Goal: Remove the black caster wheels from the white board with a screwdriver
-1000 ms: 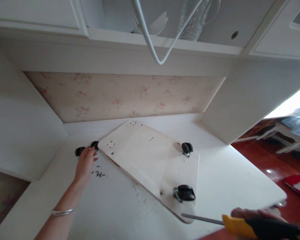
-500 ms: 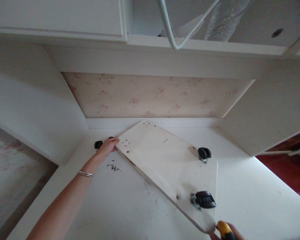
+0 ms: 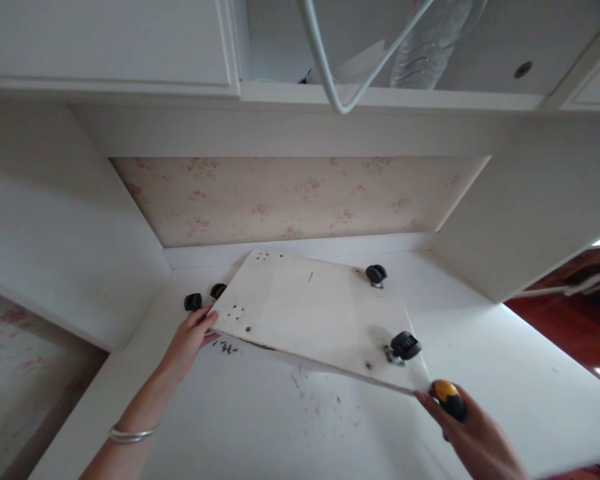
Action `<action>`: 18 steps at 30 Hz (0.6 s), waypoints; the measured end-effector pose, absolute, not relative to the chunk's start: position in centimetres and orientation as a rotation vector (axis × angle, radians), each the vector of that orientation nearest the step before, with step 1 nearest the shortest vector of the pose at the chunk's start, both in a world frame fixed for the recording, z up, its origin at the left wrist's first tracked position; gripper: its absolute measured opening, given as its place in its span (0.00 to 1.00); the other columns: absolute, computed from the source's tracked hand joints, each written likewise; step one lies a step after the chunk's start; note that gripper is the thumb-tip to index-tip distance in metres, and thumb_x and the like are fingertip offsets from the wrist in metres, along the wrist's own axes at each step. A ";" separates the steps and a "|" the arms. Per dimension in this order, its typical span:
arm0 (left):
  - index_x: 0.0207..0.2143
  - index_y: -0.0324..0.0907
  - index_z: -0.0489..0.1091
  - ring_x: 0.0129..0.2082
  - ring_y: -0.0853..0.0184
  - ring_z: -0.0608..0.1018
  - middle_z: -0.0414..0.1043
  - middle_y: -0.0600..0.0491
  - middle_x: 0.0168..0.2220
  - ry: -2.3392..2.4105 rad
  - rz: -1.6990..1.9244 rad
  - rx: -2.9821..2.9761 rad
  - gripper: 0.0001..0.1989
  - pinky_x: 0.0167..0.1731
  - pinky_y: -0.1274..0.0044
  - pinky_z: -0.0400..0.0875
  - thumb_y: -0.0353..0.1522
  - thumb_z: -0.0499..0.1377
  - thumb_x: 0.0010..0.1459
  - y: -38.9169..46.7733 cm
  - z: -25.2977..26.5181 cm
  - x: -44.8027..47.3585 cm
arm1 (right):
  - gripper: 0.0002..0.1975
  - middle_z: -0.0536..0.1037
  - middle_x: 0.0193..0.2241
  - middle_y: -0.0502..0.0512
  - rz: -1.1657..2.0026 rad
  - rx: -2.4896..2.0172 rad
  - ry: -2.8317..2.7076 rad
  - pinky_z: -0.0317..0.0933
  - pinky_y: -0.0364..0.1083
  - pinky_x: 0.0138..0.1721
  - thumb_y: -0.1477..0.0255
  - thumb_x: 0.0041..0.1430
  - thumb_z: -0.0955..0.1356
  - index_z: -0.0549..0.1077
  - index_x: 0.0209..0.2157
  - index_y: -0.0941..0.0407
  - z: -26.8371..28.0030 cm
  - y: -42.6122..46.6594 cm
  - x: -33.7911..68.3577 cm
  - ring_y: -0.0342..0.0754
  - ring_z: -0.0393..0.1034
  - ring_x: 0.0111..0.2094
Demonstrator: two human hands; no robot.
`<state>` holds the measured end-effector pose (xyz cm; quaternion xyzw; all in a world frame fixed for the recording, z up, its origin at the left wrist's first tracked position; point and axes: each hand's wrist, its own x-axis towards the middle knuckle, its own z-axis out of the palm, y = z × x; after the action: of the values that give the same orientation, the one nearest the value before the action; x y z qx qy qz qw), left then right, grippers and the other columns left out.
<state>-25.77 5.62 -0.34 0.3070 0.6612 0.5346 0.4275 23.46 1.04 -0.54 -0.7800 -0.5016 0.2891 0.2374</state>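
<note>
Plainly, the right hand [image 3: 473,427] holds a yellow-and-black handle [image 3: 449,397] and grips the near right corner of the white board [image 3: 300,320]; the left hand [image 3: 193,333] is closed on its left corner. The board's near edge looks raised off the surface [image 3: 260,433], which extends in front of it and well past its right end. Dark screw-like pieces [image 3: 225,347] lie just off its left corner, two loose casters [image 3: 193,302] left of it. Above and beyond the board, an open cabinet [image 3: 485,53] contains a clear bottle [image 3: 427,50].
</note>
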 end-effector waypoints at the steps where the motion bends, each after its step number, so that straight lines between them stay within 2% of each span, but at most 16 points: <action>1: 0.45 0.41 0.73 0.41 0.62 0.78 0.75 0.47 0.46 1.651 1.342 0.760 0.19 0.37 0.72 0.78 0.37 0.65 0.50 5.2 -0.3 -25.6 | 0.26 0.68 0.17 0.45 0.844 -2.107 -1.382 0.59 0.47 0.27 0.44 0.47 0.65 0.70 0.37 0.51 -0.6 1.9 23.7 0.48 0.64 0.21; 4: 0.43 0.43 0.72 0.42 0.62 0.78 0.74 0.49 0.46 1.642 1.375 0.706 0.17 0.38 0.71 0.79 0.37 0.66 0.50 4.2 -0.3 -25.1 | 0.23 0.66 0.18 0.45 0.933 -1.993 -1.402 0.57 0.47 0.26 0.47 0.50 0.66 0.70 0.36 0.52 -0.4 4.5 24.3 0.47 0.62 0.21; 11: 0.40 0.46 0.72 0.44 0.61 0.78 0.75 0.54 0.42 1.649 1.425 0.631 0.15 0.40 0.73 0.80 0.36 0.66 0.49 2.6 -0.8 -24.2 | 0.20 0.68 0.18 0.46 0.843 -1.883 -1.459 0.55 0.45 0.23 0.52 0.50 0.68 0.70 0.32 0.54 -0.4 8.2 24.6 0.45 0.61 0.20; 15: 0.37 0.47 0.71 0.42 0.61 0.78 0.74 0.56 0.43 1.705 1.435 0.596 0.14 0.39 0.72 0.80 0.38 0.67 0.47 1.7 -1.4 -23.9 | 0.21 0.69 0.20 0.45 0.883 -1.821 -1.525 0.57 0.45 0.22 0.52 0.53 0.66 0.70 0.38 0.54 -0.4 8.9 24.6 0.45 0.62 0.20; 18: 0.38 0.48 0.69 0.38 0.59 0.80 0.72 0.55 0.44 1.827 1.373 0.640 0.16 0.39 0.67 0.80 0.42 0.65 0.47 1.5 -1.7 -24.6 | 0.21 0.69 0.22 0.45 0.933 -1.777 -1.625 0.59 0.46 0.24 0.52 0.55 0.65 0.70 0.41 0.54 0.6 9.1 25.0 0.45 0.64 0.20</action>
<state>-24.62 1.55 -1.69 0.2501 0.7138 0.5362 0.3747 25.01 9.09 0.63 -0.6614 -0.6049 0.3472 0.2761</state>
